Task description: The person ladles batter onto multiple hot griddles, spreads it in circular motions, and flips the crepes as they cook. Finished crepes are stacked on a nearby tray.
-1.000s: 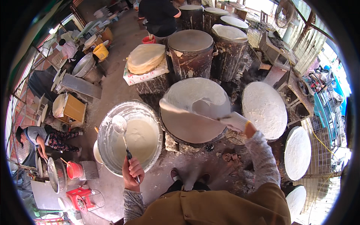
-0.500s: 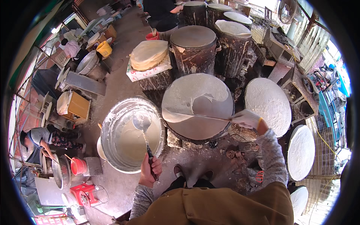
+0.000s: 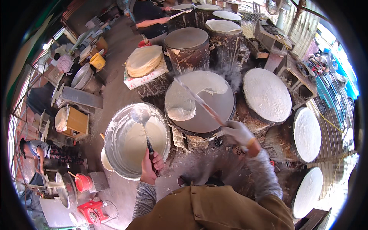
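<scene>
My left hand [image 3: 152,162] is closed round the dark handle of a metal ladle [image 3: 141,116]. The ladle's bowl is over the far part of a wide metal basin [image 3: 109,155] of pale batter [image 3: 132,147]. In my right hand [image 3: 238,133], gloved in white and blurred by motion, is a long flat spatula [image 3: 199,100], slanting up and left above a round griddle [image 3: 214,113]. Batter [image 3: 203,79] covers the griddle's far and left parts, with a thicker lump [image 3: 182,111] at the left. Its near right surface is bare and grey.
Round griddles with white sheets [image 3: 267,96] stand to the right. A pile of flatbreads [image 3: 144,61] lies beyond the basin. Another drum-shaped griddle [image 3: 186,38] is farther back, where a person in dark clothes [image 3: 149,17] holds a stick. Another person [image 3: 36,149] bends at the far left.
The spatula has risen off the batter and swung to a steeper slant as my right hand moved nearer me. A lump of batter now shows at the griddle's left. My view has shifted.
</scene>
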A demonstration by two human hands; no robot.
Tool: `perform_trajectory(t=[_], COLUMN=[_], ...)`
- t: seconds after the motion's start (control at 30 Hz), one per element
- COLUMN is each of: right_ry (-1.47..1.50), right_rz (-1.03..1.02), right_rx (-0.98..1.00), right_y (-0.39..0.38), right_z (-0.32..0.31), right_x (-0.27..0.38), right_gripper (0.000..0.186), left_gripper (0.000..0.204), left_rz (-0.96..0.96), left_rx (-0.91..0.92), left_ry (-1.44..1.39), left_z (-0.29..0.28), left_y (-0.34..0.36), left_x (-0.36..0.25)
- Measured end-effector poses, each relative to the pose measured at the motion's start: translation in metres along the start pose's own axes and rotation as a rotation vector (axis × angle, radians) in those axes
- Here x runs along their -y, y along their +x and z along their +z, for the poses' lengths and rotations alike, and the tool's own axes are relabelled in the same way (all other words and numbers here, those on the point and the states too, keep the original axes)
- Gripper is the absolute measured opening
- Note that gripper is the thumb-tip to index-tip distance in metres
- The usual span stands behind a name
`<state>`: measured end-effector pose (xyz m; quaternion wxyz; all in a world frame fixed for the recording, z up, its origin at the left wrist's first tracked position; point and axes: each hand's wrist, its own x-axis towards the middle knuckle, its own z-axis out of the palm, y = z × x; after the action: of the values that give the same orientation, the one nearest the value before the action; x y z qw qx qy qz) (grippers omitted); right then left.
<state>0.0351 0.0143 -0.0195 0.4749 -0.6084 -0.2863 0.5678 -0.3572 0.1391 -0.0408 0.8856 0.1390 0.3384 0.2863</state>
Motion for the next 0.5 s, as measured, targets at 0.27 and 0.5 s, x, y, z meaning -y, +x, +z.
perform_trajectory(t=[0.27, 0.5], right_ry=[-0.266, -0.121], right_rz=[-0.168, -0.066], right_rx=[-0.463, -0.713], right_y=[0.121, 0.03], right_z=[0.22, 0.217], right_x=[-0.12, -0.181], right_gripper=[0.03, 0.022], left_gripper=[0.046, 0.046], left_rz=[-0.053, -0.063], left_rx=[0.104, 0.058], left_ry=[-0.089, -0.137], left_z=[-0.051, -0.104], left_y=[-0.016, -0.049], left_x=[-0.05, -0.075])
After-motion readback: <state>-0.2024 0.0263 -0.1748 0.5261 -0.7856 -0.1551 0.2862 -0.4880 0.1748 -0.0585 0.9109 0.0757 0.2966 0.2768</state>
